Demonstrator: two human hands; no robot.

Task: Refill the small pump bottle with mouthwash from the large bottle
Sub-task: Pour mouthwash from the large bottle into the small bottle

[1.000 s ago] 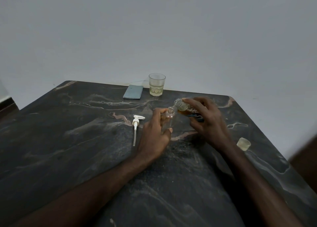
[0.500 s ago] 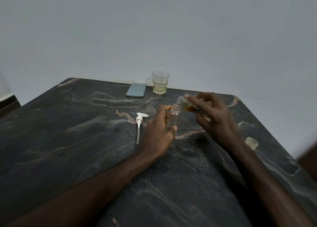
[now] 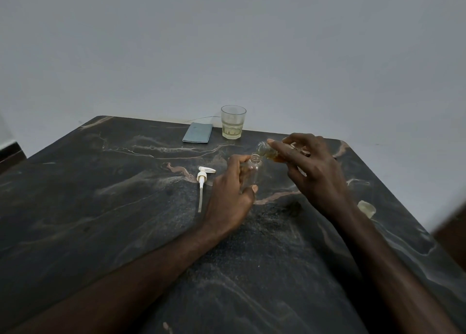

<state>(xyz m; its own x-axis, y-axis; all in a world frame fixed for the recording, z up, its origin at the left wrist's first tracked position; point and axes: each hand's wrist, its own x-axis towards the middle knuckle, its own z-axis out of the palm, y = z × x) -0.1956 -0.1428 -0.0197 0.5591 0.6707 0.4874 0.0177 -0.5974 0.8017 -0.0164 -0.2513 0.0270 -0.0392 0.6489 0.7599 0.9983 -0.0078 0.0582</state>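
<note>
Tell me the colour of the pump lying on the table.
The pump is white, clearest in the head view.

Single head-worn wide-angle view. Looks forward and down across dark marbled stone table point(image 3: 100, 207) toward plain grey wall point(image 3: 227, 43). Close range: left hand point(image 3: 228, 202), right hand point(image 3: 319, 176) mid-frame; far table edge meets wall in upper half.

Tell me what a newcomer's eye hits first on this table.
At the middle of the dark table, the right hand tips the large bottle over the open neck of the small clear bottle, which the left hand holds upright. The white pump head lies loose to their left; a glass of pale liquid stands at the far edge.
</note>
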